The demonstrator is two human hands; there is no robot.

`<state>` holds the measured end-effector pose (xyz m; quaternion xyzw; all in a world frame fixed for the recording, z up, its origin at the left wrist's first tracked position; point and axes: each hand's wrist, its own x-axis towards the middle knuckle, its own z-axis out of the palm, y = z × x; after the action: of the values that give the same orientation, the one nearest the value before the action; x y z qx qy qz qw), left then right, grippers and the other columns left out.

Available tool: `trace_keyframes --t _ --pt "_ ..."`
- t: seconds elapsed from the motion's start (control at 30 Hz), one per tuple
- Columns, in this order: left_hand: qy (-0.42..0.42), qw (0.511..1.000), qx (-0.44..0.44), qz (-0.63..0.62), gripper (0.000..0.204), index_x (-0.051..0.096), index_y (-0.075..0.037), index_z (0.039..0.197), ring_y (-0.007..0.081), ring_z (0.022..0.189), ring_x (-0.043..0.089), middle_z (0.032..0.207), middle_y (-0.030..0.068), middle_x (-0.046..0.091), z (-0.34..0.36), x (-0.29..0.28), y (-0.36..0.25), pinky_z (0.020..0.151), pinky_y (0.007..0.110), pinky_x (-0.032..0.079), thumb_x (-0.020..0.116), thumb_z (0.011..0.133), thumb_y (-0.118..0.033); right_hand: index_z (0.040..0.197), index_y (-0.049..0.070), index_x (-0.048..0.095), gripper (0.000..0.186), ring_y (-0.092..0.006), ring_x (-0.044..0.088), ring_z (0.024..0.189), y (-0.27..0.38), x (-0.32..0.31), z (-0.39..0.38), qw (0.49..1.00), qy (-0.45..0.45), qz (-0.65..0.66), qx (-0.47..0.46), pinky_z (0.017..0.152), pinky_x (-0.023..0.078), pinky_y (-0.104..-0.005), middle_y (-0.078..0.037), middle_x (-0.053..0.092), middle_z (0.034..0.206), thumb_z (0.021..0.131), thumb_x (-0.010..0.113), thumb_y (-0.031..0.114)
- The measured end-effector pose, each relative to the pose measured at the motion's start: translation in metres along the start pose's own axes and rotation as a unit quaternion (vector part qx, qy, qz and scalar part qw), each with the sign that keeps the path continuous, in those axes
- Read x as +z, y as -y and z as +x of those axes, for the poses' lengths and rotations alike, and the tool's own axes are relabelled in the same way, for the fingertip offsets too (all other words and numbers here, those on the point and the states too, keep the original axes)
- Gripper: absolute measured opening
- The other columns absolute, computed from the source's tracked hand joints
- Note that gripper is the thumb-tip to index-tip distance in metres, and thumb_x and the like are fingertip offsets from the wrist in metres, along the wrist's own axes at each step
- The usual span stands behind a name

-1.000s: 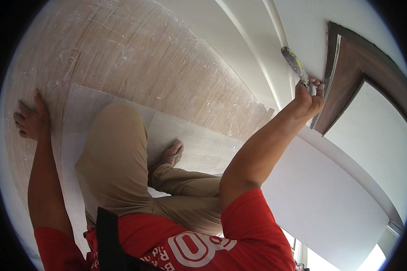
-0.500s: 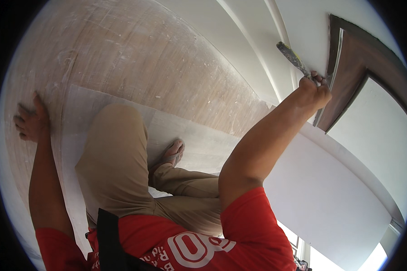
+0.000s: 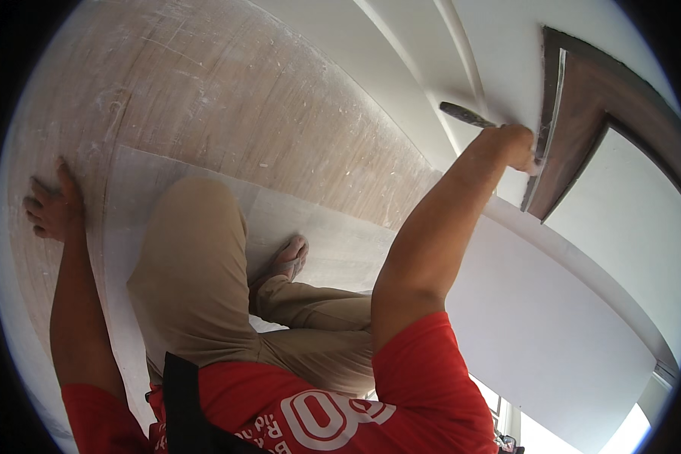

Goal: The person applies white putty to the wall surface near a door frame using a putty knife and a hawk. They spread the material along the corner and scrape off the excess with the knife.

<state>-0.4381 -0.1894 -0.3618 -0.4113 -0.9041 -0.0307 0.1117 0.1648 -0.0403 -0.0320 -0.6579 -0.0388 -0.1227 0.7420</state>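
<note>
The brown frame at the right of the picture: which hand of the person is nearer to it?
Right. The right hand, gripping a tool, is close by the left edge of the brown frame; the left hand is far from it, on the floor.

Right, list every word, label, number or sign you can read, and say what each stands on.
Red shirt: large white outlined characters; wording not copied here.
Red shirt, left of those: smaller white lettering, turned and partly cut off; also not copied.
Tool handle in the right hand: no legible marking.
Brown frame, floor: no writing visible.
</note>
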Motion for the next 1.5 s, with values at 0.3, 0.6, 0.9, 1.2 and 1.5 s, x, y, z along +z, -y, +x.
trace_keyframes --t 0.3,0.6,0.9,1.2,1.5 --pt "0.024 0.999 -0.003 -0.024 0.091 0.034 -0.016 0.143 0.0370 0.139 0.017 0.148 0.0222 0.022 -0.004 -0.010 -0.006 0.109 0.054 0.011 0.034 0.078 -0.080 0.111 0.002 0.048 0.030 -0.0175 0.049 0.063 -0.032 -0.063 -0.005 0.994 0.110 -0.023 -0.009 0.051 0.037 -0.0309 -0.011 0.054 0.083 0.082 0.055 0.002" --pt "0.004 1.000 0.003 -0.017 0.091 0.034 -0.020 0.144 0.0361 0.137 0.022 0.148 0.0199 0.025 -0.002 -0.003 -0.005 0.108 0.054 0.015 0.034 0.077 -0.082 0.106 -0.005 0.043 0.035 -0.0206 0.053 0.065 0.020 -0.030 -0.015 0.992 0.092 0.086 -0.026 0.048 0.035 -0.0324 -0.014 0.058 0.085 0.078 0.064 -0.008" --pt "0.019 1.000 -0.001 -0.018 0.092 0.033 -0.019 0.144 0.0358 0.138 0.020 0.149 0.0206 0.023 -0.002 -0.005 -0.005 0.109 0.053 0.014 0.034 0.077 -0.082 0.100 -0.004 0.042 0.031 -0.0193 0.051 0.060 0.019 -0.020 -0.018 0.994 0.075 0.077 -0.023 0.047 0.035 -0.0333 -0.012 0.056 0.078 0.076 0.061 -0.011" --pt "0.047 0.998 -0.011 -0.035 0.092 0.032 -0.015 0.144 0.0372 0.139 0.016 0.148 0.0236 0.020 -0.002 -0.017 -0.013 0.109 0.053 0.011 0.034 0.079 -0.079 0.108 -0.003 0.038 0.040 -0.0193 0.050 0.059 0.023 -0.015 -0.021 0.998 0.042 0.045 -0.030 0.048 0.038 -0.0343 -0.011 0.053 0.074 0.074 0.058 -0.012" --pt "0.035 0.999 -0.011 -0.028 0.092 0.032 -0.016 0.144 0.0370 0.138 0.018 0.148 0.0227 0.021 -0.001 -0.018 -0.010 0.108 0.054 0.012 0.033 0.079 -0.080 0.120 0.005 0.041 0.046 -0.0211 0.052 0.062 0.029 -0.012 -0.054 0.993 0.055 0.065 -0.080 0.051 0.040 -0.0338 -0.013 0.057 0.086 0.077 0.056 -0.004"
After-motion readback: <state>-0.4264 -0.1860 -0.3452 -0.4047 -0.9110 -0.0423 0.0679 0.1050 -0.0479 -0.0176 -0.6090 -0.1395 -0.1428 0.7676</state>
